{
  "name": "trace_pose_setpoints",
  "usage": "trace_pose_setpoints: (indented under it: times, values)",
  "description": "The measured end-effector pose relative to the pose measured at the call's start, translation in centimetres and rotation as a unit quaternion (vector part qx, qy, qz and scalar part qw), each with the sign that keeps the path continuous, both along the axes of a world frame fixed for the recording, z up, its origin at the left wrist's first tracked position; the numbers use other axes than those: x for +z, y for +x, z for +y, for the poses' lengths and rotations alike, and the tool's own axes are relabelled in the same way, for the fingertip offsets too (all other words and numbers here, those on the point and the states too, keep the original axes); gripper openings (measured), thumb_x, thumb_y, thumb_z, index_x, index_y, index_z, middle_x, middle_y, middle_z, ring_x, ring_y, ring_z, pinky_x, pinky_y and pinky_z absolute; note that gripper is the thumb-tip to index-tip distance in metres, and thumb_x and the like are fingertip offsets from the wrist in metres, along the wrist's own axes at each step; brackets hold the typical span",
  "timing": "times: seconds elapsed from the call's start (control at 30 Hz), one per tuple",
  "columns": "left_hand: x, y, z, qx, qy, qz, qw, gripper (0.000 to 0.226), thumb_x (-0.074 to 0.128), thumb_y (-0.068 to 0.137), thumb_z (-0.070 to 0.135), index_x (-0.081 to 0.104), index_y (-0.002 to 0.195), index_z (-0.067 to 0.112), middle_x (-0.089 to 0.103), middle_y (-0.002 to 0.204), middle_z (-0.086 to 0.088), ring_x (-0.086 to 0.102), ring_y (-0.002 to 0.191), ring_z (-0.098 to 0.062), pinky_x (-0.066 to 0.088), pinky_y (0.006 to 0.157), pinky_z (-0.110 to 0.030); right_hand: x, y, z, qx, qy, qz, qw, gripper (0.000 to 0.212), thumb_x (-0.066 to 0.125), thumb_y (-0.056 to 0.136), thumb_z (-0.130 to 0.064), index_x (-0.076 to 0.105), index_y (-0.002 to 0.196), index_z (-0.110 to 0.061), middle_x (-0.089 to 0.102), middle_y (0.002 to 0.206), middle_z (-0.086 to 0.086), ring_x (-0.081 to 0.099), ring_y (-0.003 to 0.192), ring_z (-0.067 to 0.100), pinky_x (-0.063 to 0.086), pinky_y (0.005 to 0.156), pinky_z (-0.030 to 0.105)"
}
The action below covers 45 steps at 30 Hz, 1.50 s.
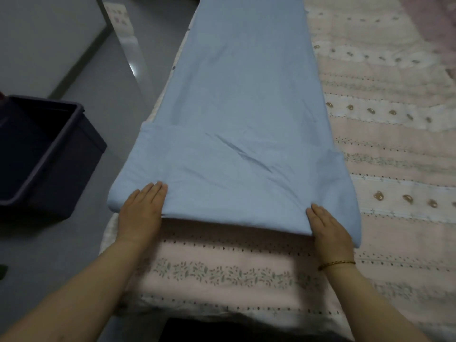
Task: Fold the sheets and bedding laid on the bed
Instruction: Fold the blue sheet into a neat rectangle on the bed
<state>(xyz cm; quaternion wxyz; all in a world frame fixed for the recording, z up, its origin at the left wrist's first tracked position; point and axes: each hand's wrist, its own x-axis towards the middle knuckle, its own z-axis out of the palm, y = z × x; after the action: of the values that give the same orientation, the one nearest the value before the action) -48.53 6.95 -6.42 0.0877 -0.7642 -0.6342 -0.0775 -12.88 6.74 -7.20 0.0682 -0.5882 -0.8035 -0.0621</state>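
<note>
Pressing down the near folded end of the blue sheet [234, 124], which lies as a long strip along the bed [382, 169]; my left hand [142, 208] and right hand [328, 228], fingers straight and together, flatten its corners so the layers do not slip.

A grey floor [98, 134] lies left of the bed [385, 169]. On it, near the bed, stands a dark bin [49, 154]. A grey panel [49, 33] rises beyond. The light is dim.

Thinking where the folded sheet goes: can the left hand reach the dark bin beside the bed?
Probably yes: the left hand lies flat on the blue sheet, and nothing stands between it and the bin.
</note>
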Motion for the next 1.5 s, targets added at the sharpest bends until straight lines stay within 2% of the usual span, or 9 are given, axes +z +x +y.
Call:
trace_pose_setpoints:
  times: [0.27,0.4,0.5,0.67,0.8,0.9,1.07,1.33,1.5]
  values:
    - [-2.6,3.7,-10.5,0.009,-0.034,0.016,0.999,0.048,0.031,0.063,0.008,0.072,0.085,-0.004,0.072,0.084,-0.018,0.071,0.067,-0.031,0.031,0.075,-0.035,-1.9,3.9,-9.4,0.028,-0.088,0.007,0.996,0.046,0.051,0.055,-0.006,0.05,0.102,-0.005,0.073,0.082,0.012,0.072,0.068,0.023,0.053,0.05,0.029]
    - [-3.3,3.6,-11.4,0.026,-0.11,0.042,0.993,0.047,0.033,0.062,0.011,0.075,0.081,0.004,0.074,0.083,-0.012,0.072,0.067,-0.026,0.041,0.075,-0.037,-2.4,4.1,-10.0,-0.01,-0.222,-0.066,0.973,0.046,0.075,0.034,0.001,0.073,0.08,-0.001,0.073,0.074,0.012,0.071,0.062,0.024,0.052,0.046,0.031]
    - [-1.7,2.8,-10.4,0.026,-0.173,0.055,0.983,0.035,0.043,0.058,0.017,0.075,0.071,0.009,0.074,0.074,-0.006,0.071,0.061,-0.021,0.052,0.065,-0.034,-0.5,3.9,-9.1,-0.032,-0.259,-0.094,0.961,0.028,0.053,0.056,-0.007,0.074,0.073,0.0,0.072,0.075,0.015,0.071,0.063,0.027,0.055,0.046,0.035]
    - [2.4,0.7,-7.2,0.001,-0.214,0.045,0.976,0.023,0.055,0.045,0.016,0.071,0.055,0.029,0.065,0.049,0.007,0.062,0.041,-0.011,0.055,0.05,-0.034,4.3,4.2,-6.3,-0.032,-0.323,-0.063,0.944,0.041,0.029,0.101,-0.021,0.027,0.141,-0.025,0.032,0.148,-0.006,0.036,0.133,0.011,0.026,0.106,0.018]
    - [8.0,0.1,-1.7,-0.003,-0.267,0.079,0.96,0.035,0.053,0.078,0.01,0.049,0.059,0.039,0.068,0.079,0.008,0.066,0.078,-0.01,0.049,0.088,-0.026,9.4,4.2,-1.8,-0.039,-0.361,-0.084,0.928,0.031,0.035,0.098,-0.02,0.047,0.126,-0.027,0.046,0.139,0.005,0.051,0.112,0.018,0.039,0.09,0.022]
    - [11.6,-0.2,4.4,0.018,-0.389,0.106,0.915,0.033,0.046,0.089,0.02,0.034,0.059,0.023,0.057,0.086,0.002,0.054,0.088,-0.019,0.038,0.069,-0.025,13.6,3.3,3.6,-0.099,-0.385,-0.118,0.91,0.017,0.039,0.095,-0.014,0.048,0.101,-0.028,0.057,0.122,0.005,0.05,0.089,0.019,0.034,0.07,0.02]
    - [15.0,-1.8,16.5,0.001,-0.439,0.036,0.898,0.02,0.06,0.083,0.018,0.05,0.066,0.021,0.056,0.085,-0.002,0.053,0.081,-0.018,0.035,0.061,-0.023,18.1,2.6,14.2,-0.17,-0.367,-0.12,0.907,0.019,0.043,0.091,-0.005,0.052,0.09,-0.021,0.06,0.102,0.003,0.047,0.087,0.015,0.038,0.079,0.022]
    - [10.8,-1.4,31.1,0.086,-0.289,0.02,0.953,0.004,0.058,0.084,0.019,0.062,0.082,0.021,0.066,0.106,-0.008,0.06,0.098,-0.025,0.041,0.084,-0.028,14.5,1.6,29.3,-0.187,-0.323,-0.128,0.919,0.019,0.038,0.092,0.0,0.05,0.09,-0.015,0.054,0.124,0.014,0.05,0.092,0.022,0.039,0.079,0.028]
    - [3.3,-0.4,33.9,0.137,-0.181,0.048,0.973,0.018,0.044,0.093,0.022,0.061,0.099,0.024,0.062,0.111,-0.008,0.051,0.112,-0.026,0.022,0.111,-0.044,7.3,1.1,33.8,-0.197,-0.28,-0.176,0.923,0.038,0.035,0.093,-0.004,0.038,0.128,-0.019,0.053,0.126,0.01,0.051,0.104,0.027,0.037,0.091,0.03]
